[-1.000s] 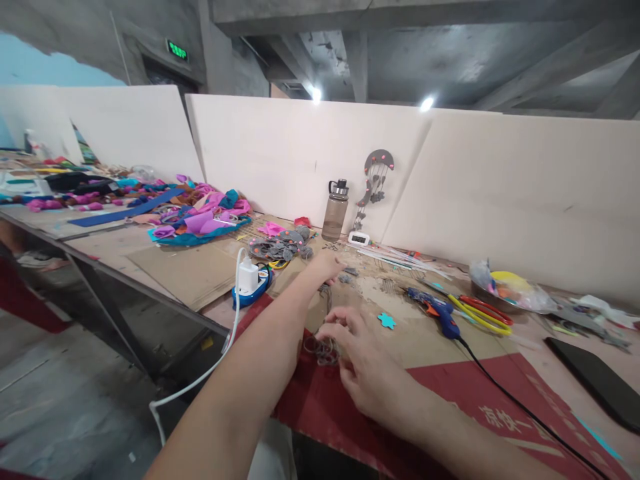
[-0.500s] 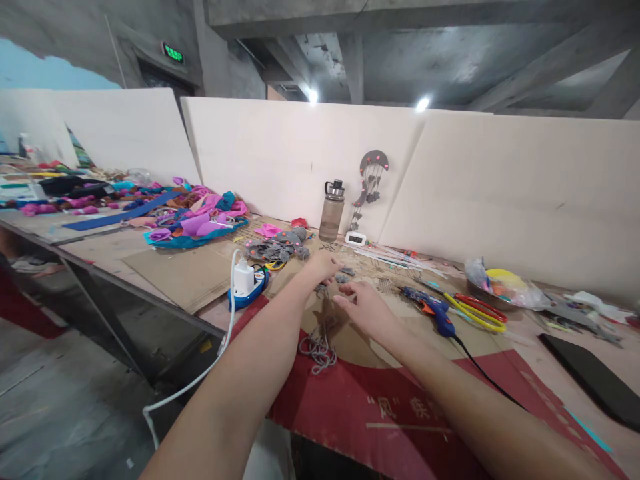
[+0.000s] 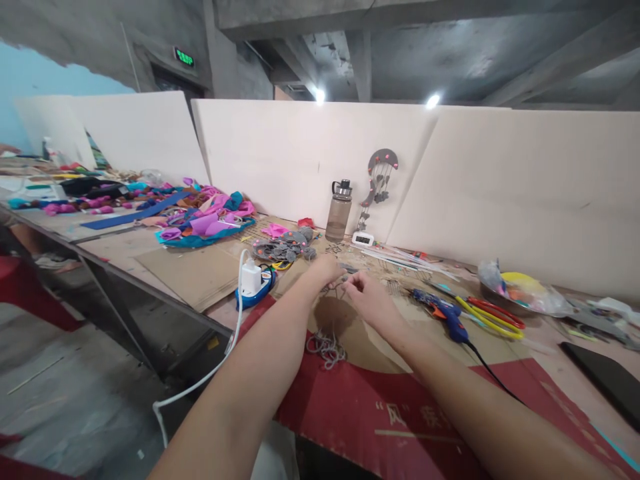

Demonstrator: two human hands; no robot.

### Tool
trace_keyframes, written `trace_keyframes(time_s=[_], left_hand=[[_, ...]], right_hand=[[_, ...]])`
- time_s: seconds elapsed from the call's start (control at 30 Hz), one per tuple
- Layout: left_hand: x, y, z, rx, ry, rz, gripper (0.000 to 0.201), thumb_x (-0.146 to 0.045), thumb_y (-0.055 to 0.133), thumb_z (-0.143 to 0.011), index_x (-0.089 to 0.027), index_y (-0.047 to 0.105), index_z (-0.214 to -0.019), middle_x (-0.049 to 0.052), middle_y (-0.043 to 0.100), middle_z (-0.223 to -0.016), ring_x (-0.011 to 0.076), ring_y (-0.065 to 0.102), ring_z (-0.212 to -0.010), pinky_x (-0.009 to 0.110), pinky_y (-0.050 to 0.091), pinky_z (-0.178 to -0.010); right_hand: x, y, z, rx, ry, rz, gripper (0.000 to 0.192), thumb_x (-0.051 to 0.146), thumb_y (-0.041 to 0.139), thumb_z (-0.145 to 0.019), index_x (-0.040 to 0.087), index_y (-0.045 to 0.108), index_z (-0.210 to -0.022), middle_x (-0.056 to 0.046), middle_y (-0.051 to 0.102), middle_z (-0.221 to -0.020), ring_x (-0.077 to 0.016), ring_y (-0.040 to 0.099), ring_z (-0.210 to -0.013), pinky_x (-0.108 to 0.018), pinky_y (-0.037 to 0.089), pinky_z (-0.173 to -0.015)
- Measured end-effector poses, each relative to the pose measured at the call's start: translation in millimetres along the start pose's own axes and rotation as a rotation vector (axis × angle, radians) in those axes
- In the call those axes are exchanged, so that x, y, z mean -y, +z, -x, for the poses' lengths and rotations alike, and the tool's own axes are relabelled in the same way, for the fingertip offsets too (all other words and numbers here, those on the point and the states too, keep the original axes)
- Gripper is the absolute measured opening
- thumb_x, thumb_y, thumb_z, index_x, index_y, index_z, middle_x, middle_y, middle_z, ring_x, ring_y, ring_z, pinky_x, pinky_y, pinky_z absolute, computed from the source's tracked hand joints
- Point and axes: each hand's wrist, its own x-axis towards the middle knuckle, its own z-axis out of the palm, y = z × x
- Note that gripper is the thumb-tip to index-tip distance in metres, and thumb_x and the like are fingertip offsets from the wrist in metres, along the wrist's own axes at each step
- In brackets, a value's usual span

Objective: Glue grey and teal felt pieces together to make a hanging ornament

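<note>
**Inspector:** Your left hand and right hand meet near the middle of the desk, fingertips pinched together on a small grey piece with thin strands. Both hands are narrow, closed on that piece; it is too small to tell exactly what it is.

**Operator:** And how far along does it look?

**Inspector:** In my judgement, you are partway. A finished-looking grey hanging ornament leans on the white board at the back edge of the desk. A heap of grey felt cut-outs lies just behind your left hand, unassembled. A loose tangle of grey string sits nearer the front edge, apart from your hands. So pieces are cut, one is in hand, and many remain loose.

**Operator:** Containers?

**Inspector:** Two. The water bottle stands upright by the back edge, lid on; I cannot tell whether it holds any liquid. A shallow bowl toward the right end carries yellow and mixed-colour scraps under a clear plastic bag; I cannot tell the contents further.

**Operator:** Tools?

**Inspector:** The blue glue gun lies to the right of your right hand, untouched, with the scissors just beside it. The white charger sits to the left of your left arm.
</note>
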Motion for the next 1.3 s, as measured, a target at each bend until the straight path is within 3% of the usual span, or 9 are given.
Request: trace_keyframes(time_s=[0.2,0.37,0.47,0.57,0.7,0.9,1.03,1.2,1.3], left_hand=[[3,5.6,0,0.016,-0.015,-0.116,0.026,-0.032,0.058,-0.078,-0.014,0.06,-0.06,0.007,0.061,-0.052,0.0188,0.061,-0.054,0.027,0.048,-0.058],[-2,-0.9,1,-0.123,0.066,-0.19,0.023,-0.033,0.06,-0.077,-0.013,0.064,-0.065,0.01,0.067,-0.071,0.0219,0.063,-0.081,0.027,0.047,-0.071],[-20,-4.4,13,-0.211,0.262,-0.023,0.029,-0.039,0.055,-0.083,-0.013,0.067,-0.078,0.009,0.069,-0.086,0.0195,0.061,-0.088,0.025,0.047,-0.074],[-41,-0.3,33,0.135,0.385,0.394,0.045,-0.05,0.044,-0.088,-0.011,0.066,-0.094,0.01,0.069,-0.094,0.0152,0.062,-0.082,0.023,0.048,-0.071],[-59,9.4,59,0.635,0.336,0.662,0.051,-0.058,0.052,-0.082,-0.013,0.063,-0.103,0.012,0.068,-0.092,0.0147,0.064,-0.077,0.026,0.049,-0.07],[-52,4.6,59,0.817,0.223,0.671,0.033,-0.042,0.069,-0.076,-0.013,0.065,-0.089,-0.005,0.041,-0.049,0.0028,0.032,-0.041,0.015,0.027,-0.041],[-30,-18.6,43,0.674,0.229,0.839,0.027,-0.036,0.073,-0.072,-0.011,0.063,-0.074,-0.008,0.027,-0.047,0.0008,0.022,-0.039,0.012,0.02,-0.037],[-3,-58.3,30,0.097,0.604,1.657,0.027,-0.038,0.056,-0.088,-0.015,0.059,-0.074,-0.008,0.029,-0.049,0.0007,0.023,-0.036,0.009,0.019,-0.032],[2,-66.8,24,-0.079,0.616,1.856,0.03,-0.035,0.045,-0.094,-0.015,0.059,-0.078,-0.009,0.028,-0.047,0.0014,0.022,-0.033,0.011,0.017,-0.031]], right_hand=[[4,-36,17,-0.078,0.042,-0.699,0.02,0.036,0.062,-0.072,0.02,0.052,-0.077,0.003,0.06,-0.068,-0.0089,0.045,-0.054,-0.024,0.036,-0.054],[0,-56,25,-0.176,-0.025,-0.796,0.026,0.035,0.069,-0.069,0.02,0.054,-0.084,0.001,0.065,-0.076,-0.011,0.054,-0.065,-0.024,0.04,-0.062],[-12,-55,24,-0.257,-0.03,-0.817,0.026,0.033,0.071,-0.069,0.021,0.055,-0.085,0.002,0.064,-0.078,-0.0131,0.06,-0.075,-0.026,0.043,-0.07],[-26,-54,21,-0.318,-0.051,-0.848,0.027,0.032,0.072,-0.07,0.021,0.056,-0.088,0.002,0.064,-0.078,-0.0129,0.061,-0.077,-0.028,0.045,-0.076],[-32,-65,21,-0.383,-0.04,-0.975,0.026,0.03,0.073,-0.068,0.021,0.055,-0.086,0.004,0.062,-0.073,-0.0113,0.059,-0.069,-0.027,0.047,-0.069],[-26,-105,23,-0.468,0.012,-1.354,0.026,0.015,0.069,-0.065,0.023,0.052,-0.083,0.007,0.057,-0.07,-0.0062,0.053,-0.057,-0.019,0.047,-0.052],[-32,-139,23,-0.677,-0.044,-1.444,0.025,0.002,0.059,-0.063,0.021,0.052,-0.078,0.006,0.053,-0.067,-0.002,0.036,-0.045,-0.01,0.027,-0.036],[-39,-165,27,-0.95,-0.054,-1.497,0.027,-0.004,0.047,-0.063,0.021,0.051,-0.074,0.004,0.051,-0.066,-0.0044,0.035,-0.046,-0.012,0.028,-0.035],[-38,-164,28,-0.987,-0.065,-1.48,0.027,-0.002,0.047,-0.061,0.022,0.049,-0.074,0.005,0.05,-0.064,-0.0051,0.037,-0.045,-0.013,0.026,-0.034]])
